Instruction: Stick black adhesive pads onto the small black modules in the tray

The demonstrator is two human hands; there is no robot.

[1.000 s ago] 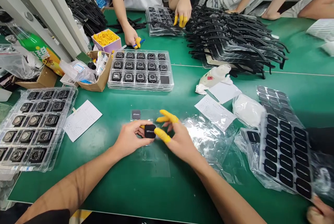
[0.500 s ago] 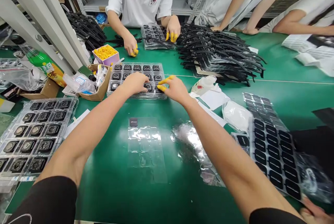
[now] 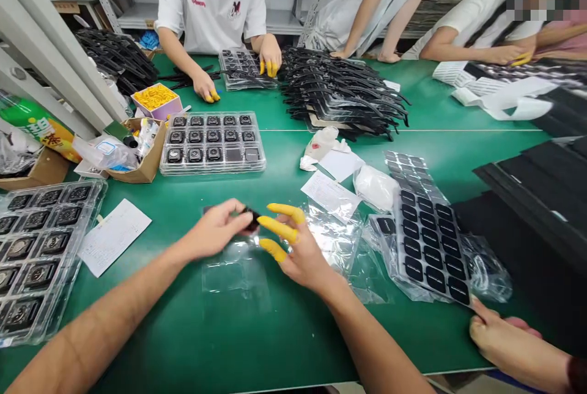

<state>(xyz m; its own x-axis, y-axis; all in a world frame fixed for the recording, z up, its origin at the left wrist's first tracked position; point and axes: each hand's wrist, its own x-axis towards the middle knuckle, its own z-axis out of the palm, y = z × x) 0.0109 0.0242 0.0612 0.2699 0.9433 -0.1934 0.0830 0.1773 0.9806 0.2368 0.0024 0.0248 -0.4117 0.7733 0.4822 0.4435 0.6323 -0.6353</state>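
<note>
My left hand is closed on a small black smartwatch body, held low over the table and partly hidden by the fingers. Just to its right, my right hand has its fingers spread, with yellow finger cots on them and nothing visibly held. A clear plastic film sheet lies flat under both hands. Beyond them sits a clear compartment tray of black watch bodies; two compartments at the right of its near row hold no watch. Another watch tray rests at the left.
A co-worker's hand grips a sheet of black pads at the right. Across the table another person handles a tray beside piled black straps. A cardboard box, yellow finger cots and paper slips lie around.
Both hands have drawn back from the tray toward me. My left hand has brought a watch body out over the film sheet. The camera view has shifted to the right.
</note>
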